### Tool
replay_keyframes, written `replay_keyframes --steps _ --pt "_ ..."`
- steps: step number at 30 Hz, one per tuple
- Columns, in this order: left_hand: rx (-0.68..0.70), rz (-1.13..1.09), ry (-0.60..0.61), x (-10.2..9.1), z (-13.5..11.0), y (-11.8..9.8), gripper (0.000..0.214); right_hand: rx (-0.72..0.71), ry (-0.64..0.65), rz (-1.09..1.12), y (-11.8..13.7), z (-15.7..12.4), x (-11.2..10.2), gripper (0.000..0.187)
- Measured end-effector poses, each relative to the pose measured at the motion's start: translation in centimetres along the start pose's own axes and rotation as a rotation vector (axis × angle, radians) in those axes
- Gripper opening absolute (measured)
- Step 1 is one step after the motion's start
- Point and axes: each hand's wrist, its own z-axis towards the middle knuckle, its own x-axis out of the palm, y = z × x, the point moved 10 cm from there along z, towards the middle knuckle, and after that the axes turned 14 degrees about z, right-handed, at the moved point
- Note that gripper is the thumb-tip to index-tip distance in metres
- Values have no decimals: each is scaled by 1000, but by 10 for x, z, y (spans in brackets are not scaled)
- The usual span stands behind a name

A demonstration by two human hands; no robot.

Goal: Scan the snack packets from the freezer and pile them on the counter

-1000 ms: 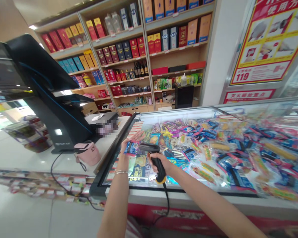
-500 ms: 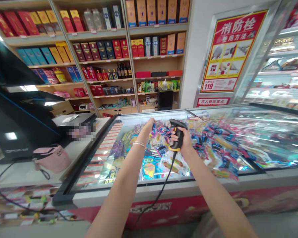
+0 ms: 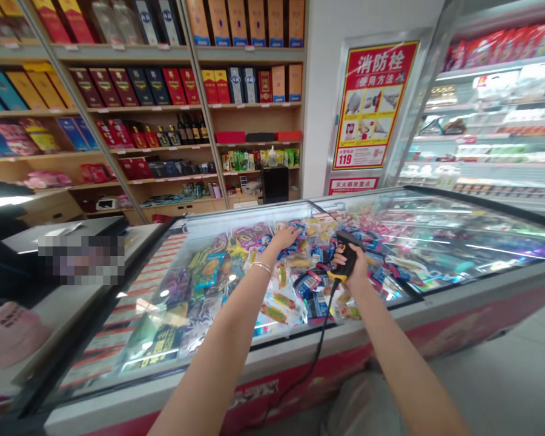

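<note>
My right hand [image 3: 358, 269] is wrapped round the grip of a black and yellow barcode scanner [image 3: 347, 253], its head tilted up to the left over the freezer. A dark cable hangs from the scanner's base. My left hand [image 3: 286, 238] reaches into the chest freezer [image 3: 372, 342] with fingers stretched out over the packets, and I see nothing held in it. Around it lie colourful wrapped ice creams, among them blue packets [image 3: 318, 306] and clear-wrapped bars [image 3: 275, 312] with a corn look. Whether the left fingertips touch a packet I cannot tell.
A sliding glass lid covers the freezer's right part. At left stand a counter [image 3: 79, 297] and a pink bag [image 3: 11, 336]. Behind are wooden shelves of boxed bottles [image 3: 140, 88] and a red sign [image 3: 376, 106]; a lit display case [image 3: 490, 127] stands at right.
My view has turned right and closer. My left hand, bent down among the packets before, now lies with its fingers extended. The scanner stays in my right hand, and packets below have shifted.
</note>
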Motion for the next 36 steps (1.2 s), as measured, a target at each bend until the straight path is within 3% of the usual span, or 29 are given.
replay_keyframes --steps 5,9,11,14,17,20,23,28,33,36 --pt "-77 287 90 13 -8 7 44 -3 26 -51 -3 7 -4 14" --pt "-64 404 67 0 -9 -5 45 2 -2 -38 -5 7 -6 12" --pt "-62 439 11 -21 -11 -8 44 16 -23 -31 -5 6 -6 12" --pt "-101 486 -94 -69 -20 2 40 41 -22 -33 -6 1 3 12" --pt "-175 534 -163 -115 -39 28 38 62 49 -36 -13 -6 23 14" --pt "-219 570 -172 -136 -64 55 39 105 136 -51 -31 -13 49 14" --pt "-210 593 -135 -128 -90 74 44 171 186 -58 -63 -18 69 12" --pt "-207 636 -59 -90 -125 94 42 285 212 -80 -125 -25 78 10" --pt "-444 807 -133 -86 -140 116 56 401 192 -127 -179 -22 70 13" --pt "-540 699 -126 -84 -141 124 56 420 178 -146 -202 -14 69 13"
